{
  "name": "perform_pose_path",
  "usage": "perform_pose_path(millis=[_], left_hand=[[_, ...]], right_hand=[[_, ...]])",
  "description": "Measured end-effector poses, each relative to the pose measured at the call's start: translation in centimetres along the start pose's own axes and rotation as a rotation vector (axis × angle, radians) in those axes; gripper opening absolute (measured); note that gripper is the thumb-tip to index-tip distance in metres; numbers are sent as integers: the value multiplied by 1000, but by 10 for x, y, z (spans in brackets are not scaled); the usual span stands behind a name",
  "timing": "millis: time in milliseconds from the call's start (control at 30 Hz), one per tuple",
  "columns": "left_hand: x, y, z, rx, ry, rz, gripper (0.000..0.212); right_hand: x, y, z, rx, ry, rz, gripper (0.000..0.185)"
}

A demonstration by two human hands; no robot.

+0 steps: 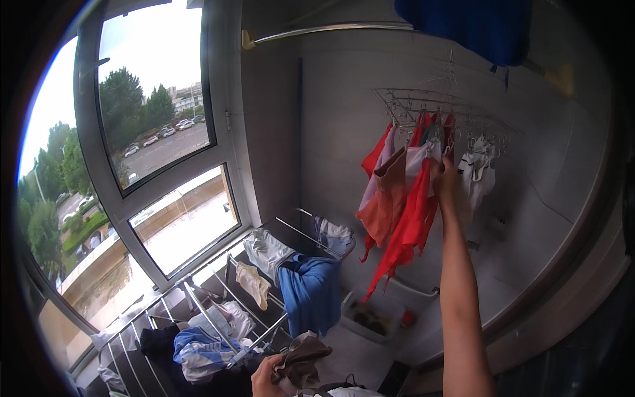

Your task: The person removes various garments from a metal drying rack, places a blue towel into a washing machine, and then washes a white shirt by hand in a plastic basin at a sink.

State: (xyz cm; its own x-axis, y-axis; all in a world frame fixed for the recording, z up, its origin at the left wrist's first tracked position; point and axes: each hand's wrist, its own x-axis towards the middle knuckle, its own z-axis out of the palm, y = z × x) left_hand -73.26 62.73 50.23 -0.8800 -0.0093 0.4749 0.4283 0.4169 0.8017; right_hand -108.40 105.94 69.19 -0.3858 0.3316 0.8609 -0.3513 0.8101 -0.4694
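My left hand (264, 376), low in the picture, grips a brown cloth garment (302, 360) that hangs crumpled over the fingers. My right hand (445, 179) is raised to the clip hanger (421, 97), at the clips beside a bright red garment (420, 218). Its fingers are blurred and partly hidden, so whether they pinch a clip or cloth is unclear. An orange-red garment (384, 208) and other red and pale pieces hang left of that hand. To its right, white socks (480, 171) with dark markings hang from clips.
A metal folding drying rack (268, 331) stands below the window (218, 149), bearing a blue cloth (312, 288) and other laundry. A plastic bin (372, 320) sits on the floor. Overhead, a blue garment (466, 30) covers part of a metal rod (337, 27).
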Motion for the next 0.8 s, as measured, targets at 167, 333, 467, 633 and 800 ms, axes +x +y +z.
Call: perform_pose_path(millis=[167, 333, 467, 633, 800], left_hand=[[-29, -24, -27, 115, 170, -141, 51], [-46, -34, -47, 190, 290, -70, 49], [-81, -33, -75, 312, 518, -222, 39], [-126, -18, -102, 388, 993, -468, 30], [-159, -10, -123, 502, 1346, -400, 36]], right_hand=[[-100, 15, 19, 200, -97, 47, 31], [-283, 110, 2, 229, 33, 575, 27], [-450, -36, -18, 156, -515, 805, 30], [-470, -221, -8, 856, -718, 285, 22], [-486, -354, 48, 1259, -870, -82, 17]])
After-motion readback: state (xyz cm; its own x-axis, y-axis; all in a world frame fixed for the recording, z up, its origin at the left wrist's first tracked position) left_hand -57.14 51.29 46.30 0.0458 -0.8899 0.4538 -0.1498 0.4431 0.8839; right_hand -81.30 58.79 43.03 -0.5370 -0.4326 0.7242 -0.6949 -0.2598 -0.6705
